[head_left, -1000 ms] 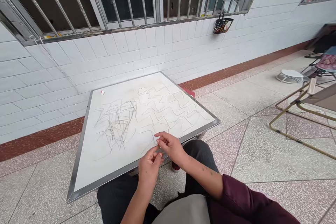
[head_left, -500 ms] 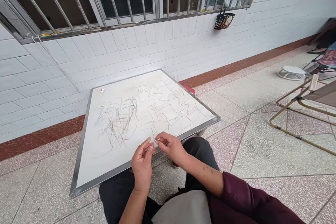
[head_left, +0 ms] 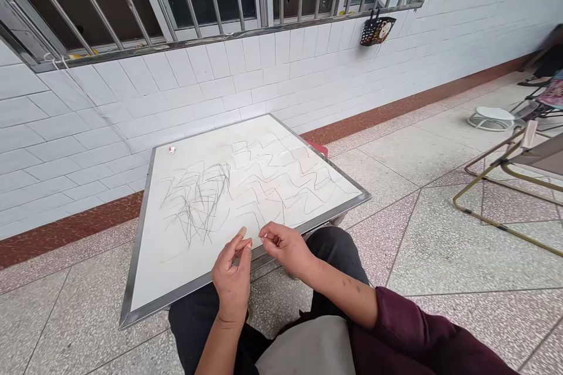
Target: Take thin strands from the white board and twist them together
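Note:
My left hand (head_left: 233,275) is over the near edge of the white table (head_left: 162,281), its thumb and index finger pinched together. Close by on the right, my right hand (head_left: 288,251) makes a pinch too, with a tiny pale bit at its fingertips. A small gap separates the two pinches; whatever runs between them is too thin to name. Beyond the hands, thin dark zigzag lines (head_left: 281,179) spread across the tabletop. A denser tangle of dark lines (head_left: 225,173) lies to their left. Whether these are loose strands or drawn marks I cannot tell.
A small white and red item (head_left: 172,150) sits at the table's far left corner. Behind stands a tiled wall (head_left: 197,96) with a barred window and a hanging black basket (head_left: 377,31). To the right are a folding chair (head_left: 505,170) and a white stool (head_left: 490,117).
My left hand has moved slightly left, widening the gap between the two pinches. My right hand stays almost in place. The lines on the table look the same.

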Motion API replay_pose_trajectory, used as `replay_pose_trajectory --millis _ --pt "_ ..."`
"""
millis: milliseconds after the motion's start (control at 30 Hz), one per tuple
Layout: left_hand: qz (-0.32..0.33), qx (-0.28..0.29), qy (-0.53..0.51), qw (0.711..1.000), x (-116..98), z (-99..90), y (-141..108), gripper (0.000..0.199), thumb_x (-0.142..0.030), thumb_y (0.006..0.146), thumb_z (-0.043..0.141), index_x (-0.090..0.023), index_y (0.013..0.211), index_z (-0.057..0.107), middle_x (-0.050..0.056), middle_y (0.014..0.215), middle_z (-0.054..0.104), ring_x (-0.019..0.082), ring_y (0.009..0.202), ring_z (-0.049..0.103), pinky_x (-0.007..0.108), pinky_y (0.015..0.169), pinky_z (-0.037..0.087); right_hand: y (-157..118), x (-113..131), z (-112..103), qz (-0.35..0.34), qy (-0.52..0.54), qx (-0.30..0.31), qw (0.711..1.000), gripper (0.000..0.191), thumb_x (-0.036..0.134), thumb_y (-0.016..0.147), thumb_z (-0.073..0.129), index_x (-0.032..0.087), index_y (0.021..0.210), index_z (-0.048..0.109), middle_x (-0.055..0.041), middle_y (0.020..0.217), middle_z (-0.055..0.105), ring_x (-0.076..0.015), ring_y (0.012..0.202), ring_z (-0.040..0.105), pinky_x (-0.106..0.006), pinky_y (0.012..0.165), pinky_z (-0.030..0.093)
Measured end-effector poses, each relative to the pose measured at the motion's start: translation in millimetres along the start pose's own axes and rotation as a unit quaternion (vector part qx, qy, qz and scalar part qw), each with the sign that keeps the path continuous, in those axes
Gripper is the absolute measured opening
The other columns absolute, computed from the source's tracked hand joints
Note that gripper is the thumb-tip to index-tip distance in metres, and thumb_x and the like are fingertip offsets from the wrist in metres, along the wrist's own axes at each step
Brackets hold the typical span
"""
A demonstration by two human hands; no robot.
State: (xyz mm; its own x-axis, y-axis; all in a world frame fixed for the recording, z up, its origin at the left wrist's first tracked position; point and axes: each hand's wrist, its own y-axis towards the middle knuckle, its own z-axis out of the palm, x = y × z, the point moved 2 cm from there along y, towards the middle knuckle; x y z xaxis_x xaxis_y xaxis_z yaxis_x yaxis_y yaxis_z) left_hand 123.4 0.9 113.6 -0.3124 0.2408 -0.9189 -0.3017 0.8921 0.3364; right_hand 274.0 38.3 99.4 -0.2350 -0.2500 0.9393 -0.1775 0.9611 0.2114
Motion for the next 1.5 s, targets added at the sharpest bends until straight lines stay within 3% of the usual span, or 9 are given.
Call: replay_pose_trajectory --millis 333,600,833,1033,1133,1233,1367,1500 --pt "-0.051 -0.014 -0.013 0.999 3.0 -8.7 -1.1 0.046 -0.04 0.086 0.064 -0.022 0.128 0.064 0.004 0.093 0.074 0.022 0.096 0.071 0.039 0.096 0.051 -2.7 4.9 -2.0 0.022 -0.014 0.003 1.0 0.012 0.02 0.08 0.054 0.023 0.088 0.062 0.0063 0.062 0.05 -0.0096 0.053 0.041 -0.021 0.053 0.032" --pt "-0.06 -0.016 -0.006 0.998 -5.6 -12.6 -2.7 0.044 -0.041 0.084 0.066 -0.023 0.125 0.066 0.004 0.094 0.075 0.021 0.095 0.07 0.035 0.093 0.052 -3.2 7.9 -4.7 0.033 -0.021 0.007 0.999 0.01 0.02 0.081 0.056 0.023 0.088 0.062 0.0064 0.062 0.05 -0.0096 0.053 0.041 -0.022 0.053 0.033" --pt "-0.092 -0.055 -0.106 0.989 -12.1 -17.6 -3.0 0.044 -0.038 0.081 0.072 -0.02 0.121 0.067 0.005 0.093 0.075 0.02 0.089 0.071 0.037 0.092 0.054 -0.9 13.3 -14.8 0.079 0.116 0.084 0.987 0.026 0.038 0.091 0.053 0.024 0.112 0.058 -0.0007 0.081 0.068 -0.0143 0.065 0.057 -0.023 0.052 0.041" --pt "-0.101 -0.1 -0.178 0.974 -9.7 -26.1 -1.2 0.043 -0.034 0.077 0.076 -0.019 0.117 0.069 0.005 0.092 0.074 0.021 0.094 0.069 0.038 0.088 0.056 -4.1 18.3 -35.9 -0.016 0.02 0.006 1.0 0.028 0.042 0.098 0.044 0.024 0.105 0.064 -0.0018 0.089 0.071 -0.0173 0.086 0.062 -0.031 0.08 0.046" --pt "-0.107 -0.122 -0.198 0.967 -10.2 -31.5 1.3 0.045 -0.033 0.075 0.078 -0.018 0.116 0.07 0.005 0.088 0.073 0.021 0.092 0.07 0.038 0.085 0.056 -7.1 13.7 -44.1 -0.002 0.045 0.001 0.999 0.036 0.048 0.099 0.039 0.022 0.105 0.065 -0.0036 0.094 0.071 -0.0181 0.089 0.063 -0.031 0.079 0.047" --pt "-0.118 -0.13 -0.206 0.963 -11.4 -34.9 3.7 0.046 -0.034 0.073 0.078 -0.017 0.115 0.07 0.003 0.082 0.071 0.02 0.09 0.069 0.037 0.084 0.056 -9.6 11.7 -44.7 0.007 0.025 0.017 0.999 0.032 0.047 0.096 0.047 0.022 0.103 0.067 -0.0038 0.098 0.071 -0.0185 0.092 0.063 -0.031 0.08 0.046" --pt "-0.137 -0.119 -0.207 0.961 -10.0 -33.2 4.3 0.046 -0.032 0.073 0.078 -0.017 0.115 0.069 0.003 0.083 0.07 0.02 0.092 0.068 0.036 0.084 0.056 -6.7 20.6 -33.7 -0.02 -0.083 0.048 0.995 0.017 0.036 0.09 0.06 0.024 0.095 0.071 -0.0024 0.092 0.072 -0.0182 0.086 0.063 -0.03 0.077 0.045" --pt "-0.159 -0.091 -0.217 0.959 -4.0 -25.8 3.1 0.046 -0.033 0.073 0.078 -0.017 0.115 0.069 0.003 0.085 0.07 0.021 0.094 0.068 0.035 0.083 0.055 0.1 25.6 -14.9 0.013 -0.123 0.084 0.989 0.016 0.035 0.085 0.069 0.026 0.098 0.071 -0.0008 0.086 0.074 -0.0172 0.075 0.064 -0.027 0.068 0.044"
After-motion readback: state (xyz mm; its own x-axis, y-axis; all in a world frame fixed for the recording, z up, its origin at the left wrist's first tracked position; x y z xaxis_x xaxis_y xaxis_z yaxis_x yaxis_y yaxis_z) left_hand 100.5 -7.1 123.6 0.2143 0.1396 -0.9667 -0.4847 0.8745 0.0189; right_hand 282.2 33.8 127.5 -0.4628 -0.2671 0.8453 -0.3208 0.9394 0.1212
